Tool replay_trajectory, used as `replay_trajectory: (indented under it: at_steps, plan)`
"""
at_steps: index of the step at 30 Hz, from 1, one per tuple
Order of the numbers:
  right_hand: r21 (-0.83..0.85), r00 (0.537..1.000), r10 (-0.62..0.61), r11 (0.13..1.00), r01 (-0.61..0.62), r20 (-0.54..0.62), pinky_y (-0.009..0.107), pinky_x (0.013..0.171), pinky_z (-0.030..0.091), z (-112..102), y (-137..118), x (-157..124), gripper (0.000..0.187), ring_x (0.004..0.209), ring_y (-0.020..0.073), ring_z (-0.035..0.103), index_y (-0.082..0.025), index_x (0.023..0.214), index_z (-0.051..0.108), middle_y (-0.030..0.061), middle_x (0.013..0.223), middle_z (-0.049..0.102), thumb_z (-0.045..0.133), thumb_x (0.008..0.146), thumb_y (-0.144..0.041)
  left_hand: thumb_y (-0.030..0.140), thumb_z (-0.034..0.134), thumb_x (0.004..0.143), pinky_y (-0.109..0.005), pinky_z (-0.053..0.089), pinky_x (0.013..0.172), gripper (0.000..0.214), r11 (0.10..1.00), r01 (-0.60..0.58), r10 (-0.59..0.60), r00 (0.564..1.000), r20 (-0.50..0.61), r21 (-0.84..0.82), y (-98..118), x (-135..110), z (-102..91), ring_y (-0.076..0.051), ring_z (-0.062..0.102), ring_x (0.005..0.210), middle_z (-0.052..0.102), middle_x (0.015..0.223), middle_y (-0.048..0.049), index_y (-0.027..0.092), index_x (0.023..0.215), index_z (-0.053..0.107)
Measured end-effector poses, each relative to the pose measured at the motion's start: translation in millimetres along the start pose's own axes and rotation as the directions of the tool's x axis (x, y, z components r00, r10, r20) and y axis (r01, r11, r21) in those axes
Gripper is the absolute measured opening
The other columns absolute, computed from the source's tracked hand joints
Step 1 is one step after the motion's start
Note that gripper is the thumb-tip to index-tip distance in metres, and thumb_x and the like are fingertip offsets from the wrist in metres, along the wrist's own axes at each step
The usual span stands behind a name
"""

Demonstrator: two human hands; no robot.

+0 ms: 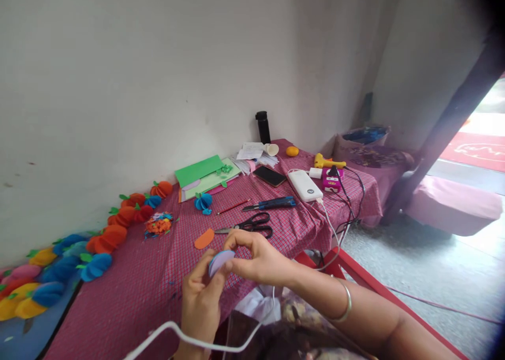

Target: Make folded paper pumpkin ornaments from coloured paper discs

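Note:
Both my hands meet low in the middle of the view, over the near edge of a table with a red checked cloth (130,286). My left hand (201,297) and my right hand (256,257) pinch a small folded lilac paper disc (221,260) between their fingers. An orange paper half-disc (204,238) lies on the cloth just beyond them. Black-handled scissors (252,224) rest a little farther back.
Folded paper fruits (98,244) in orange, blue, yellow and pink line the wall side at left. Farther back lie a pencil (233,207), a blue cutter (272,203), a phone (270,175), a white power bank (305,185), a yellow glue gun (327,163), green paper sheets (201,171) and a black bottle (263,126). A white cable (189,339) crosses my lap.

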State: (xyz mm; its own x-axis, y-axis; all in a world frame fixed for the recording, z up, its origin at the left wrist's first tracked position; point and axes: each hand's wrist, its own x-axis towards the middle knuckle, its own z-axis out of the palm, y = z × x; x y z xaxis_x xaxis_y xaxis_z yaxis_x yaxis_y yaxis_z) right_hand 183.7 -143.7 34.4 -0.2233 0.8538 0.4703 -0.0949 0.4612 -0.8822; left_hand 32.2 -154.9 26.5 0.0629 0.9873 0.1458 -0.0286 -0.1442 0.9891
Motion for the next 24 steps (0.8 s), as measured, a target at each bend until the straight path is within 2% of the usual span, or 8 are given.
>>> replay_trajectory:
  at_steps: [5,8,14,18,21,22,24]
  plan:
    - [0.180,0.997,0.076,0.981,-0.073,-0.014,0.025,0.072,0.044,2.1,11.2,-0.7,0.028,0.074,0.0117,0.052,-0.015,0.075,0.058,-0.0002,0.080,0.057,0.072,0.076,-0.040,0.039,0.077,0.068,-0.020,0.043,0.059,0.024,0.994,0.028,-0.028,1.000,0.000,-0.107,-4.6,4.2,-2.9,-0.011,0.048,0.061,0.055,0.062,0.0021,0.017,0.072,0.066]
    - [0.201,0.997,0.060,0.978,-0.049,-0.049,0.025,0.070,0.042,3.6,15.2,0.1,0.026,0.071,0.0112,0.051,-0.015,0.070,0.057,-0.0006,0.076,0.055,0.070,0.078,-0.037,0.038,0.078,0.066,-0.020,0.041,0.056,0.024,0.995,0.012,-0.015,1.000,-0.023,-0.102,-5.6,5.6,-3.2,-0.010,0.044,0.057,0.050,0.058,0.0038,0.017,0.072,0.067]
    - [-0.020,0.988,-0.051,0.999,0.048,-0.149,0.025,0.068,0.042,7.5,12.4,-3.2,0.015,0.070,0.0118,0.052,-0.017,0.065,0.053,-0.0011,0.072,0.055,0.062,0.076,-0.016,0.044,0.078,0.065,-0.021,0.042,0.058,0.032,1.000,-0.015,0.016,0.999,-0.046,0.008,-4.8,5.9,-0.9,-0.013,0.051,0.063,0.058,0.066,0.0002,0.016,0.076,0.066]
    - [-0.124,0.984,-0.116,0.987,0.099,-0.133,0.024,0.067,0.044,6.6,12.9,-1.4,0.014,0.069,0.0121,0.053,-0.018,0.065,0.050,-0.0010,0.071,0.056,0.060,0.076,-0.015,0.042,0.077,0.068,-0.020,0.041,0.059,0.029,0.999,-0.031,0.032,0.999,-0.041,0.035,-4.3,5.8,-3.1,-0.012,0.052,0.065,0.060,0.069,-0.0003,0.016,0.075,0.066]
    - [-0.146,0.998,-0.066,0.987,0.068,0.022,0.025,0.072,0.046,-12.8,24.8,11.1,0.005,0.074,0.0124,0.057,-0.017,0.077,0.057,0.0006,0.078,0.061,0.057,0.082,-0.019,0.041,0.078,0.067,-0.019,0.038,0.056,0.029,1.000,-0.014,0.013,0.998,-0.066,-0.023,-2.5,10.0,-8.8,-0.010,0.048,0.061,0.057,0.062,0.0017,0.016,0.071,0.065]
    - [-0.186,0.999,-0.028,0.982,0.035,0.040,0.026,0.073,0.047,-23.0,31.5,16.2,0.006,0.077,0.0127,0.059,-0.016,0.084,0.058,0.0018,0.083,0.063,0.053,0.084,-0.018,0.041,0.079,0.066,-0.018,0.038,0.056,0.029,0.998,-0.010,0.004,0.996,-0.089,-0.063,-1.6,12.2,-11.4,-0.009,0.047,0.059,0.056,0.061,0.0022,0.016,0.070,0.065]
    - [-0.421,0.999,0.039,0.907,-0.037,-0.003,0.028,0.075,0.048,-45.2,46.6,23.8,0.014,0.079,0.0141,0.060,-0.014,0.094,0.059,0.0048,0.088,0.065,0.051,0.083,-0.013,0.040,0.082,0.061,-0.018,0.038,0.056,0.031,0.989,-0.002,-0.019,0.990,-0.140,-0.147,0.2,17.0,-17.1,-0.008,0.047,0.058,0.057,0.060,0.0027,0.016,0.067,0.064]
